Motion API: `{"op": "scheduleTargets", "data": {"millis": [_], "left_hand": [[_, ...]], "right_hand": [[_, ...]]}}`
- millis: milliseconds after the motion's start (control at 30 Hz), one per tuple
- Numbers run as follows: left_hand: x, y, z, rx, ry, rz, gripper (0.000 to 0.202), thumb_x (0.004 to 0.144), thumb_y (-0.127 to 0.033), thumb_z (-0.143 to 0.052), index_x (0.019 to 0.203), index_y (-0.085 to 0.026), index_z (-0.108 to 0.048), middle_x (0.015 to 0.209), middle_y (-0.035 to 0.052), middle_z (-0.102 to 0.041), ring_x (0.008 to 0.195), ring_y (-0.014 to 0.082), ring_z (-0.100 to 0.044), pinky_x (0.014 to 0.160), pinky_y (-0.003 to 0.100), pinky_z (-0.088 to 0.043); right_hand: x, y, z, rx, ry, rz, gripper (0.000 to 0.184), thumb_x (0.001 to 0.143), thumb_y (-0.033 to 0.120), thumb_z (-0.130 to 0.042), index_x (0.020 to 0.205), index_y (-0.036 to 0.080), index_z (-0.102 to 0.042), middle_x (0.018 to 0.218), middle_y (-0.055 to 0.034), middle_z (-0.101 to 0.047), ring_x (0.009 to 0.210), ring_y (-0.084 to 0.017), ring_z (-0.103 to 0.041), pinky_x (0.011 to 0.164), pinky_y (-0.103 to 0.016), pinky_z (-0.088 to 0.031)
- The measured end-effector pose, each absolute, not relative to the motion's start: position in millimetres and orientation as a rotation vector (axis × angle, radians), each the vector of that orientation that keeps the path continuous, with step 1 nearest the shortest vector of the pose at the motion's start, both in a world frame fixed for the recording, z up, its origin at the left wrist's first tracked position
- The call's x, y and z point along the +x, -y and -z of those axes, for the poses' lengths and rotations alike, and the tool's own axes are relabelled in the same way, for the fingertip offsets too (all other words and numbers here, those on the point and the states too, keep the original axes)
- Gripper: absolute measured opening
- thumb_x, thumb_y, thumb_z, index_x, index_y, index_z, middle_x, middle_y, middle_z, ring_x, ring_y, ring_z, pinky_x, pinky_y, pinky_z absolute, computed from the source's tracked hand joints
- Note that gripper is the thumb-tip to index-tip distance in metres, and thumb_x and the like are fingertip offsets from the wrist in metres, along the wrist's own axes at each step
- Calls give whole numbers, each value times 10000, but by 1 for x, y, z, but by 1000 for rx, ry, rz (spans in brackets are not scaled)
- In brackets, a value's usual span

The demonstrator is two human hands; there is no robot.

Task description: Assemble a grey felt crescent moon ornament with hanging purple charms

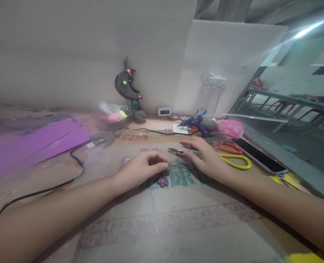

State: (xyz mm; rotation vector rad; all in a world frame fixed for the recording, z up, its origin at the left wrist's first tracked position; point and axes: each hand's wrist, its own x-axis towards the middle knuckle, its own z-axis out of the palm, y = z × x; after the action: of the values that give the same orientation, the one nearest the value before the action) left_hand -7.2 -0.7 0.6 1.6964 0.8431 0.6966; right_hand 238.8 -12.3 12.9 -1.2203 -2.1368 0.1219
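Observation:
My left hand (142, 166) is over the printed cardboard, thumb and fingertips brought together in a pinch. Anything between those fingertips is too small to make out. Just below them lies a small dark flower-shaped piece (162, 181) with a purple centre; similar purple pieces (149, 149) show behind the hand. My right hand (201, 155) is curled over the scissors, its thumb and fingers around the metal blades (175, 151), whose tips point left. An orange handle loop (229, 147) and a yellow handle loop (235, 161) stick out beyond the hand; the middle is hidden.
A blue glue gun (195, 124) lies behind my right hand, near a clear bottle (209, 96). At right rests a phone (260, 155). A black cable (41, 190) crosses the left side beside purple sheets (55, 140). A dark crescent ornament (125, 86) stands at the back.

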Motion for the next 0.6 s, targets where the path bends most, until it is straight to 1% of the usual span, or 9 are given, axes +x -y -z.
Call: {"op": "scheduleTargets", "data": {"millis": [67,133,167,200,267,333,400,500,600], "left_hand": [[-7,7,-5,1792,-858,-765,173,876,-345,-635,910,-182,-684,880,56,-720,836,193,-660,789,340,-516],[-8,12,-8,1989,-835,-890,127,891,-309,-625,911,-211,-702,943,53,-706,920,200,-644,866,357,-496],[-8,14,-9,2098,-802,-959,105,891,-290,-630,906,-226,-712,973,48,-688,957,198,-628,899,358,-480],[-9,15,-9,2191,-763,-1011,93,891,-274,-633,907,-240,-718,995,41,-667,984,194,-612,919,353,-466],[-10,16,-8,2304,-710,-1062,93,894,-260,-631,913,-259,-722,993,28,-625,981,179,-592,909,329,-459],[-10,15,-6,2332,-698,-1032,105,904,-262,-620,936,-270,-719,975,18,-603,950,165,-587,873,301,-462],[-10,14,-5,2333,-706,-975,128,918,-271,-598,987,-272,-706,993,17,-617,956,166,-591,870,293,-458],[-11,16,-11,2377,-792,-872,178,934,-252,-539,1060,-248,-664,1046,31,-660,992,190,-597,890,311,-448],[-15,17,-19,2483,-925,-667,216,880,-242,-561,1075,-241,-655,1056,42,-683,990,233,-599,873,349,-449]], "right_hand": [[229,26,-20,-1219,2025,-459,327,926,291,-570,1244,217,-584,1145,-97,-663,906,-205,-622,804,-385,-529],[217,41,-25,-1146,1931,-902,414,928,270,-553,1337,233,-497,1239,-105,-623,762,-136,-615,668,-299,-536],[211,47,-26,-1092,1902,-1062,456,921,259,-553,1367,228,-460,1227,-110,-620,699,-111,-599,611,-267,-521],[206,51,-27,-1053,1884,-1189,491,916,246,-554,1390,223,-430,1181,-105,-630,661,-96,-586,583,-250,-510],[199,56,-26,-1005,1861,-1335,535,907,217,-553,1417,213,-394,1066,-74,-639,622,-81,-574,563,-231,-497],[197,55,-24,-1015,1850,-1352,526,896,193,-560,1403,201,-420,943,-33,-631,610,-80,-569,553,-219,-485],[199,51,-24,-1062,1863,-1267,439,888,185,-562,1325,184,-516,853,-10,-624,600,-84,-562,535,-209,-467],[208,46,-26,-1179,1952,-979,252,894,192,-549,1119,179,-663,794,-5,-658,593,-95,-570,555,-220,-467],[219,43,-28,-1273,2056,-628,169,898,205,-561,957,194,-718,801,-12,-714,650,-123,-630,628,-244,-496]]}}
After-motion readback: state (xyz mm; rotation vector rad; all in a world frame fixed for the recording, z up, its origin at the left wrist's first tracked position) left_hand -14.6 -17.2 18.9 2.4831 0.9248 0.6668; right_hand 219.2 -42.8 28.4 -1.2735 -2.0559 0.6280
